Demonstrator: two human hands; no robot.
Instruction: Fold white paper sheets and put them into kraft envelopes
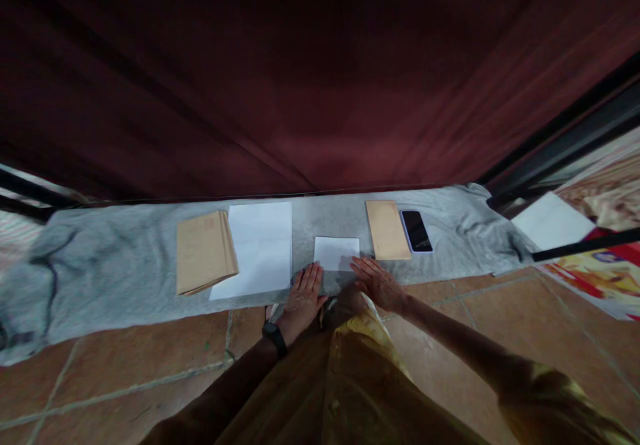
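1. Head view: a dark red curtain (320,65) fills the upper frame.
2. A brown tiled floor (125,365) spans the bottom.
3. A grey cloth (115,265) stretches across mid-frame, bearing a stack of envelopes (203,252), a white sheet (260,245) and a phone (416,230).
4. A small white paper (336,252) lies at the centre of the cloth.
5. The left hand (303,295) and right hand (377,282) lie flat and spread, gripping nothing, fingertips at the paper's lower corners.

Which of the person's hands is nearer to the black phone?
Right. The right hand rests left of the phone, nearer the person; the left hand lies farther left, beyond the small white paper.
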